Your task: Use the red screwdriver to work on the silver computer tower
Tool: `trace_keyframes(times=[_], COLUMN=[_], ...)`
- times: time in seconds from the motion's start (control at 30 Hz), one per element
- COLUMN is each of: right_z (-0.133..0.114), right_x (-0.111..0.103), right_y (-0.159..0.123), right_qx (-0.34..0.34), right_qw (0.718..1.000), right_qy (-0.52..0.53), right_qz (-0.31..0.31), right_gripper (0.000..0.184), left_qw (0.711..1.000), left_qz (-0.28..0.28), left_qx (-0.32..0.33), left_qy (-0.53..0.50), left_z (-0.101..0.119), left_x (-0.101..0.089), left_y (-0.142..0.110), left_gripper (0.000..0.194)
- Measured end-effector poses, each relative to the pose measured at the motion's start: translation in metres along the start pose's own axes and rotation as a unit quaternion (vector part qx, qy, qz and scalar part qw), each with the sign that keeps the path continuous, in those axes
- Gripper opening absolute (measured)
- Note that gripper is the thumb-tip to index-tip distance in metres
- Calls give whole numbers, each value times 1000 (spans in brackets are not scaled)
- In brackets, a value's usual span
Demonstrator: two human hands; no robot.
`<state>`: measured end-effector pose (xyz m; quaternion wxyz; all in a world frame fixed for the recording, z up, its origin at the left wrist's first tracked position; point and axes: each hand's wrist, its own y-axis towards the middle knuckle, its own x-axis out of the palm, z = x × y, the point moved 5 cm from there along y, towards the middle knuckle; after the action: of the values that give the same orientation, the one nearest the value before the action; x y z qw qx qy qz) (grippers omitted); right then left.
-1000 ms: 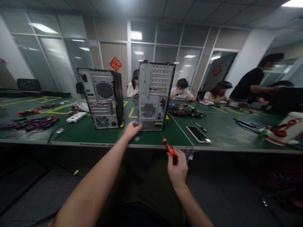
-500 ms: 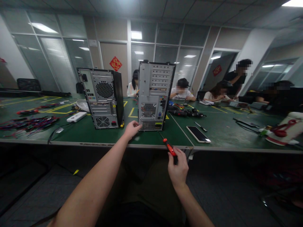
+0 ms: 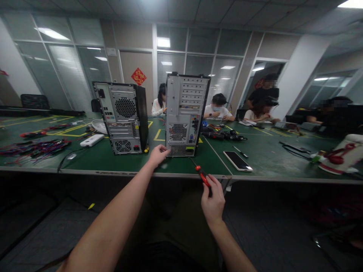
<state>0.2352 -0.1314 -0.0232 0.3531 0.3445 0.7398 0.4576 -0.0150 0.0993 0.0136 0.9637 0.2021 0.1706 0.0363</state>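
A computer tower stands upright before me with its metal back panel facing me. My left hand pinches its lower left corner, thumb and fingers closed at the edge. In my right hand is a red and black screwdriver, held by the end of its handle. Its shaft slants up to the left, and the tip is at the bottom edge of the tower's back, near the right corner. Whether the tip sits in a screw is too small to tell. A second computer tower stands to the left.
On the green table lie a phone, a thin screwdriver, a white power strip and a heap of cables. Black tools rest behind the tower. Several people sit or stand across the table.
My right fingers and the screwdriver handle have shifted very slightly, while the tip stays at the tower's bottom edge. My left hand has not moved. A standing person in the background has moved left.
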Motion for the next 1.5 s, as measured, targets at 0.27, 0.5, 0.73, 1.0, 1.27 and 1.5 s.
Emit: trace_keyframes(times=[0.27,0.5,0.73,1.0,1.27,1.5], right_z=[-1,-4,-7,-7,-7,-9], right_x=[-2,0,0,-1,3,0], right_y=[1,1,2,3,-2,2], right_qx=[25,-22,-10,2,-23,-9], right_qw=[1000,1000,1000,1000,1000,1000], right_qy=[14,2,1,14,-7,-1], right_qz=[6,-1,-13,-10,-16,-7], right_gripper=[20,27,24,25,43,34], left_qw=[1000,1000,1000,1000,1000,1000], left_qz=[0,-5,3,-1,-8,-8], left_qx=[-9,-10,-7,-11,-19,-11], left_qy=[-3,-8,5,4,5,-4], left_z=[3,2,4,7,7,3], left_x=[0,0,0,-1,-1,-1], left_y=[-2,-1,-2,-4,-4,-2], left_gripper=[26,26,24,24,26,27])
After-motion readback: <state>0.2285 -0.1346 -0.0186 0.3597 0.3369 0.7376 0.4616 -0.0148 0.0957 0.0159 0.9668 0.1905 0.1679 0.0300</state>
